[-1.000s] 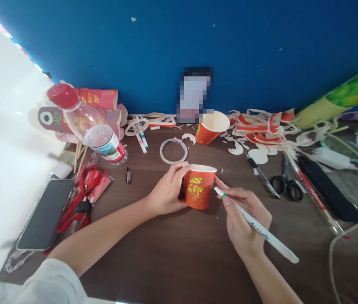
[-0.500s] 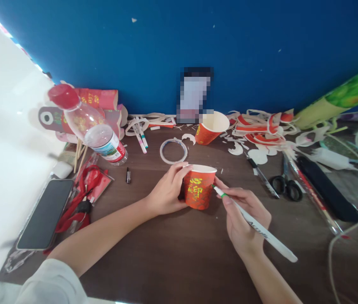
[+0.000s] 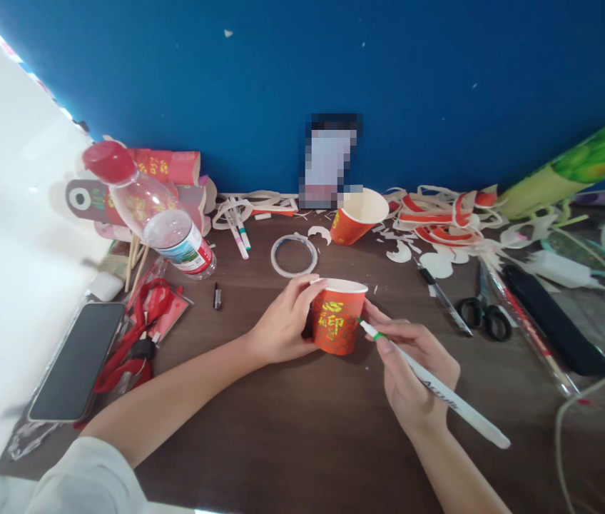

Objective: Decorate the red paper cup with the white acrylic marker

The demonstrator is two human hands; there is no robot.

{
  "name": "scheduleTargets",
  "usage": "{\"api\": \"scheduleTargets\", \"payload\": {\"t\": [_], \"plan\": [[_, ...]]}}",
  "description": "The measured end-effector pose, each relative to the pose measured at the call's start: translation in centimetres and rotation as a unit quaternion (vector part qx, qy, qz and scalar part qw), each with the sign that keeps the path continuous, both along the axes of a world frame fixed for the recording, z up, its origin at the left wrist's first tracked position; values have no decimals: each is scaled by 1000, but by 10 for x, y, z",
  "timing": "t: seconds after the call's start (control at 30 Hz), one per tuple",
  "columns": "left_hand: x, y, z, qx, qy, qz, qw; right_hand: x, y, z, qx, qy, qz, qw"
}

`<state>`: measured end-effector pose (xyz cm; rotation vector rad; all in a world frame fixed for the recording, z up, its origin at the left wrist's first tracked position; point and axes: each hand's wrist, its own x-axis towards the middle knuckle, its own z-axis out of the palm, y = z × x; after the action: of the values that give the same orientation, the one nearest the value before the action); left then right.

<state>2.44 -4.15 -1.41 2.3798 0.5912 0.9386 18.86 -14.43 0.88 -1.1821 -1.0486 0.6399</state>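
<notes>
A red paper cup [image 3: 339,321] with gold characters and a white rim stands upright on the dark table in front of me. My left hand [image 3: 287,318] grips it from the left, fingers over the rim and side. In my right hand [image 3: 420,371] is a white acrylic marker [image 3: 457,405] with a green band, held like a pen. Its green tip meets or nearly meets the cup's right side; I cannot tell whether it touches. Some right fingers are near the cup's far right edge.
Behind the cup lie a tape roll [image 3: 294,255] and a second, tilted red cup [image 3: 356,220]. Scissors [image 3: 483,310], a pen [image 3: 444,296] and paper strips [image 3: 441,218] are on the right. On the left are a plastic bottle [image 3: 177,243], a phone [image 3: 78,360] and red ribbon [image 3: 147,307].
The marker's back end has dipped slightly down and to the right, its tip staying by the cup's right side. My left hand keeps its hold; the cup has barely moved.
</notes>
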Motion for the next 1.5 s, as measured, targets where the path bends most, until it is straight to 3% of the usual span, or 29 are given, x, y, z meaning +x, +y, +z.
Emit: {"api": "scheduleTargets", "payload": {"t": [1.5], "plan": [[0,0,0,-19,13,-5,1000,0,-1,0,2,-20,-4,1000]]}}
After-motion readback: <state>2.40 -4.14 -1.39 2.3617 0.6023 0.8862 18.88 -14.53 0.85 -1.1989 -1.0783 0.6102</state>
